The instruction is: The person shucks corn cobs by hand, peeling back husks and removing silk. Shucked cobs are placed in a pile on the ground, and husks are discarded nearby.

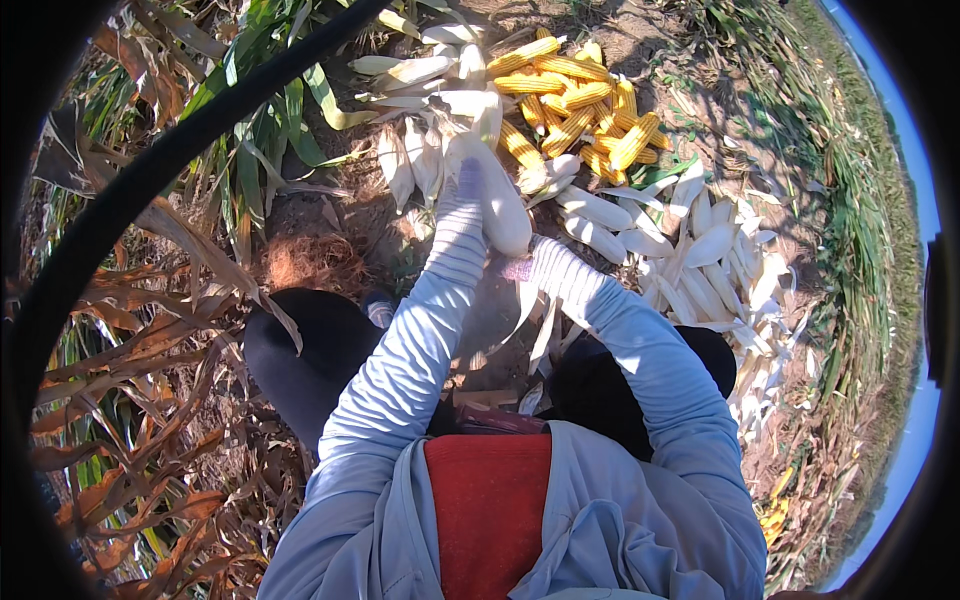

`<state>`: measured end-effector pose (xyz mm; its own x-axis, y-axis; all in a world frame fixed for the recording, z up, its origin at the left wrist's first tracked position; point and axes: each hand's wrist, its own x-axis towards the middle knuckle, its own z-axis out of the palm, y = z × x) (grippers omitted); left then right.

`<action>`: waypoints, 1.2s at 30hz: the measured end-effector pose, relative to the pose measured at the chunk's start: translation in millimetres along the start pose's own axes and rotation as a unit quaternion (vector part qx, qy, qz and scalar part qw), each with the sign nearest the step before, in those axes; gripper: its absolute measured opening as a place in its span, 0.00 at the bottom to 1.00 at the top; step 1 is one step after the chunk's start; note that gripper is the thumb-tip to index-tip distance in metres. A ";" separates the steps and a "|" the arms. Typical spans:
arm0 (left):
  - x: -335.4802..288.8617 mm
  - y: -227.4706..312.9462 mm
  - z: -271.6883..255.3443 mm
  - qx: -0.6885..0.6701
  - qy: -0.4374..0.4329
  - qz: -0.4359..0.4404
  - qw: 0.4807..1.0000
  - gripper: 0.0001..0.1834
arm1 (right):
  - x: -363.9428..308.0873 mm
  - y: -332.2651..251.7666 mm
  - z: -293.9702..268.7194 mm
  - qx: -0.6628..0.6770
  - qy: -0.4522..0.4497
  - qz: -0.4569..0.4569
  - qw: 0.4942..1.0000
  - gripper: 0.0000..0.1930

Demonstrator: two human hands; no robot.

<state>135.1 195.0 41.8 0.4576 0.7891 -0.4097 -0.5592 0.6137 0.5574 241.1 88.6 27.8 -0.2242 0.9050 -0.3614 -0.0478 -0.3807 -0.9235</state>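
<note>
A pale ear of corn, its husk still around it, lies slanted between my two gloved hands. Along its left side is my left hand, closed on it, the fingers partly hidden by the ear. My right hand is closed just below the ear's near end. Long strips of dry corn husk hang down from that hand; its fingertips are hidden. Beyond the left hand lie several unpeeled ears in pale husks.
A heap of bare yellow cobs lies ahead, right of the unpeeled ears. Stripped husks spread out on the right. Dry corn stalks crowd the left, and a dark strap crosses the upper left. My bent knees flank the work.
</note>
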 end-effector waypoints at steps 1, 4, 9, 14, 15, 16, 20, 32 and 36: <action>-4.3 1.4 3.0 0.005 -0.020 0.013 1.000 0.24 | 0.6 1.1 2.6 -0.024 0.001 -0.001 1.000 0.22; -14.7 1.5 11.5 0.021 -0.059 0.043 0.997 0.24 | -6.0 -2.8 8.8 -0.074 0.012 -0.002 0.997 0.21; -24.8 3.7 16.7 0.197 -0.098 0.109 0.969 0.29 | -14.2 -22.0 20.2 -0.086 0.059 -0.027 0.994 0.19; -22.7 17.9 16.8 0.205 -0.137 0.098 0.964 0.34 | 5.4 -31.2 26.5 -0.007 0.135 -0.080 0.988 0.18; -24.1 22.6 16.2 0.158 -0.147 0.060 0.975 0.35 | 11.5 -32.2 26.7 0.011 0.145 -0.092 0.985 0.17; -21.6 27.6 19.3 0.180 -0.122 0.078 0.973 0.35 | 16.7 -32.8 27.5 0.025 0.153 -0.101 0.983 0.17; -32.7 39.4 28.9 0.229 -0.103 0.073 0.965 0.31 | 36.0 -34.6 31.2 0.074 0.180 -0.135 0.972 0.16; -50.2 8.3 51.0 0.645 -0.112 0.341 0.674 0.39 | 7.4 -22.0 32.0 0.109 0.188 -0.089 0.972 0.12; -73.2 11.1 56.7 0.467 -0.153 0.371 0.788 0.39 | 1.0 -20.4 36.9 0.107 0.200 -0.081 0.971 0.11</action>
<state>134.6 142.5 119.0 0.4695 0.7912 0.3918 -0.0630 -0.4126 0.9087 205.9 90.3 51.1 0.1974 0.9413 -0.2738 -0.2613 -0.2186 -0.9402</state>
